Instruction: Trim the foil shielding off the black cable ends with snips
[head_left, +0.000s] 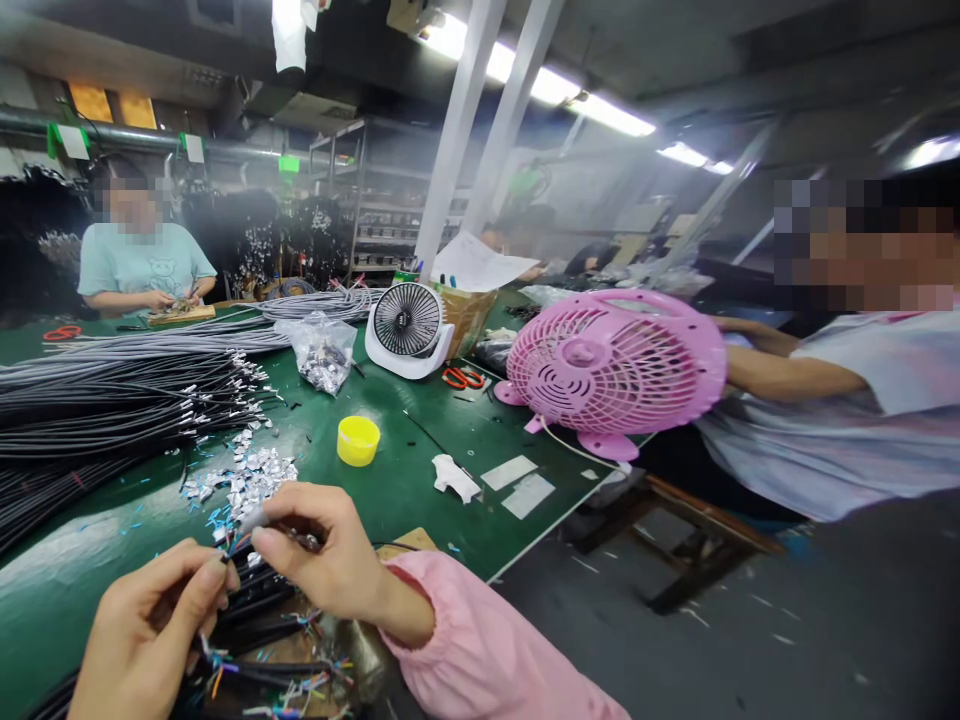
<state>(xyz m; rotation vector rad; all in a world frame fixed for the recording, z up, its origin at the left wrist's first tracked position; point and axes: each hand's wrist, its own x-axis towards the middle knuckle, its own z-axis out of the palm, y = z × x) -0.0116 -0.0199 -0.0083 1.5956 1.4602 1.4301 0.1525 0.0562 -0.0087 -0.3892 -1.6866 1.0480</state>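
My left hand (161, 620) is closed in a pinch on the end of a black cable, mostly hidden by the fingers. Close beside it, my right hand (330, 550), in a pink sleeve (480, 630), pinches the thin coloured wires (241, 542) coming from that end. Anything else within its curled fingers is hidden. Below both hands lie several black cables (270, 668) with stripped ends fanning into blue, orange and white wires. Just beyond the fingertips, a heap of silvery foil scraps (259, 480) is scattered with blue bits on the green table (397, 500).
Bundles of grey and black cables (112, 400) cover the left side. Ahead stand a yellow tub (358, 441), a plastic bag of parts (324, 355), a small white fan (409, 330) and orange-handled scissors (463, 378). A pink fan (615, 360) stands right, near a seated person (847, 400).
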